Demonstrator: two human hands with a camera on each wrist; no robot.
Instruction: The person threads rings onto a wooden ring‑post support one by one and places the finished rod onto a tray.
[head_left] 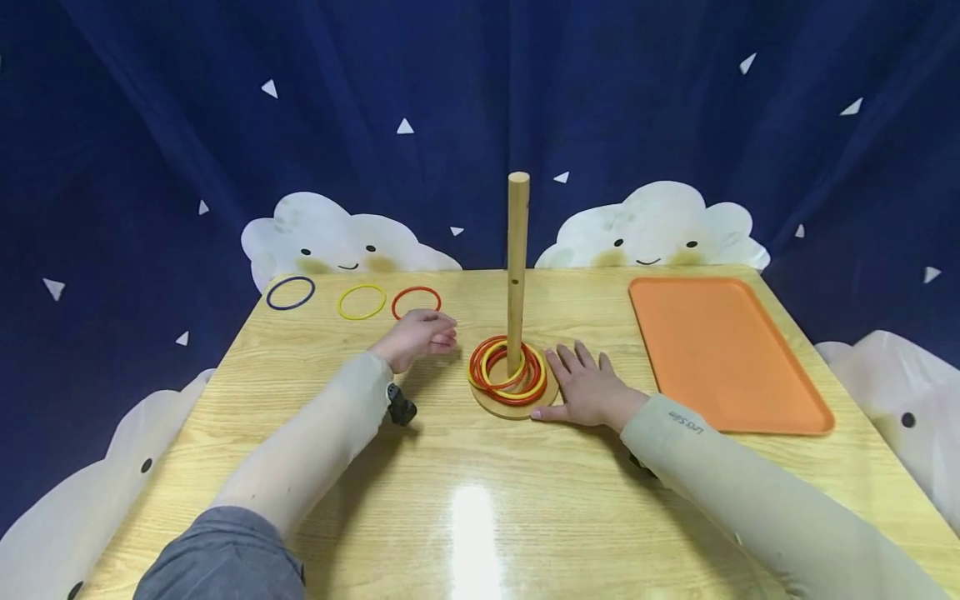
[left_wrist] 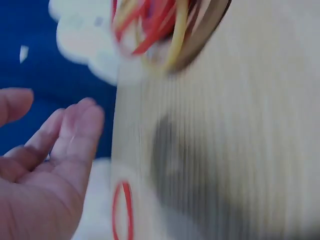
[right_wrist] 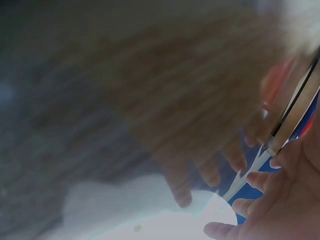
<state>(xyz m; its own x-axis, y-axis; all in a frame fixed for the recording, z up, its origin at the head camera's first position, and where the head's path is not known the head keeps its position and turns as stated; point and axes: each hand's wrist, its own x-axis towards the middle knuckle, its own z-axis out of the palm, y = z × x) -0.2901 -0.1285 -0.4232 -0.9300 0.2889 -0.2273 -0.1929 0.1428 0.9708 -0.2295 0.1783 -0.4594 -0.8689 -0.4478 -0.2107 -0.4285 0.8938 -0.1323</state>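
Observation:
A wooden peg (head_left: pixel 517 250) rises from a round wooden base (head_left: pixel 501 409), with several red and yellow rings (head_left: pixel 537 392) lying loosely around its foot. To the left of it my left hand (head_left: pixel 422 336) hovers over the table with nothing in its grasp; in the left wrist view this hand (left_wrist: pixel 50 175) has its fingers extended and its thumb apart. Just behind that hand lies a red ring (head_left: pixel 417 289), partly covered by it. My right hand (head_left: pixel 588 390) lies at the base's right side, fingers spread, thumb at the rim. The right wrist view is dim and blurred.
A yellow ring (head_left: pixel 362 317) and a blue ring (head_left: pixel 291 307) lie at the table's back left. On the right is an orange tray (head_left: pixel 723 350). Behind the wooden table (head_left: pixel 405 517) hangs a dark blue curtain (head_left: pixel 420 75) with clouds on it.

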